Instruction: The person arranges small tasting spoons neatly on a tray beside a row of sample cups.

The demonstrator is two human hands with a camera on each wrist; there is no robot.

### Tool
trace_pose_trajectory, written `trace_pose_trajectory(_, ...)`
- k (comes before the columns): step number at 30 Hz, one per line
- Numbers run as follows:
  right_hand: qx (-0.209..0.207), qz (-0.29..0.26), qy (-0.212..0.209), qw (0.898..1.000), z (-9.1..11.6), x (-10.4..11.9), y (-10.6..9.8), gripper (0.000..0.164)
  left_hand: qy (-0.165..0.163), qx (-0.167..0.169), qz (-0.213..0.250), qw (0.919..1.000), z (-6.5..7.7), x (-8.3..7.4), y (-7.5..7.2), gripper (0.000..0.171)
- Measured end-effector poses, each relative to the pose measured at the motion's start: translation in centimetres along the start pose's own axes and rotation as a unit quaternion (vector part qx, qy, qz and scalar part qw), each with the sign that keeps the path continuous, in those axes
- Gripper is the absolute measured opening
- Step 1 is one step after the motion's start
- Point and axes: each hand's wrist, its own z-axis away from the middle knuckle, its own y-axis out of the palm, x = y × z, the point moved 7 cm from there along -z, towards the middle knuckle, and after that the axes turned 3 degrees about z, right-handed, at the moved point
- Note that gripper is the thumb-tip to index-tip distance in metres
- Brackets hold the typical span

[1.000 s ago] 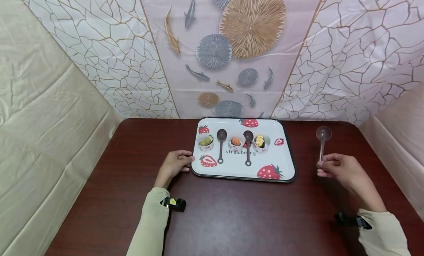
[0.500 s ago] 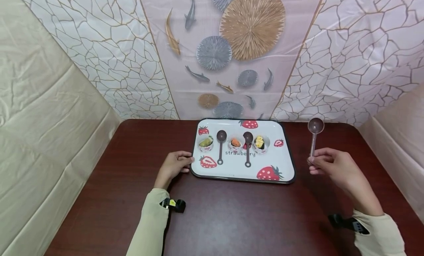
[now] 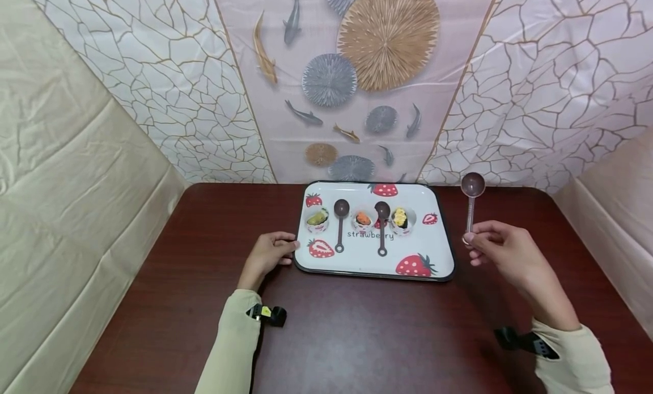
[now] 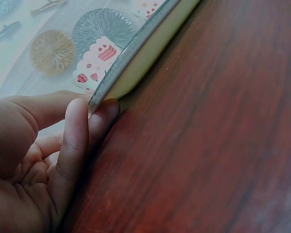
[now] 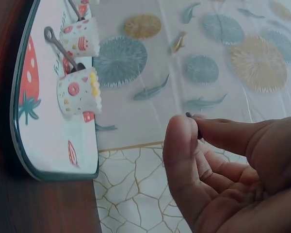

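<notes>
At the tray's left edge, my left hand (image 3: 267, 253) pinches the rim of the white strawberry-print tray (image 3: 357, 265) between thumb and fingers. My right hand (image 3: 507, 252) holds a clear plastic measuring spoon (image 3: 473, 184) by the end of its handle, bowl up, above the table to the right of the tray. On the tray are three paper cups: one with green food (image 3: 317, 218), one with orange food (image 3: 363, 218) and one with yellow food (image 3: 400, 217). Two dark brown spoons, a left one (image 3: 340, 228) and a right one (image 3: 382, 232), lie between the cups.
A dark red wooden table (image 3: 326, 331) carries the tray, which sits near the back edge. Behind it hangs a patterned cloth (image 3: 331, 122) with fish and round leaf shapes. Beige cloth (image 3: 87, 212) closes off the left side, and another pale cloth (image 3: 619, 212) the right.
My right hand has moved left and a little up with the clear measuring spoon, bringing it nearer the tray's right side. The left hand and the tray have stayed in place.
</notes>
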Motion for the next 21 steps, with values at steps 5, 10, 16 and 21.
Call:
trace_pose_trajectory(5, -0.005, -0.011, -0.01, 1.0, -0.2, 0.7, 0.7, 0.027, -0.001, -0.001, 0.0, 1.0, -0.1, 0.0, -0.2, 0.033)
trace_pose_trajectory(10, 0.012, -0.032, -0.005, 0.999, -0.4, 1.1, 2.1, 0.023, -0.007, 0.002, -0.001, 1.0, 0.0, 0.0, -0.2, 0.035)
trace_pose_trajectory(16, 0.047, -0.077, -0.005, 0.996, -0.7, 1.1, 4.1, 0.017, -0.001, -0.003, 0.001, 1.0, 0.0, -0.2, -0.1, 0.033)
trace_pose_trajectory(21, 0.09, -0.093, -0.017, 0.991, -0.7, 0.6, 5.8, 0.013, -0.002, -0.003, -0.003, 1.0, 0.0, 0.1, 0.0, 0.033)
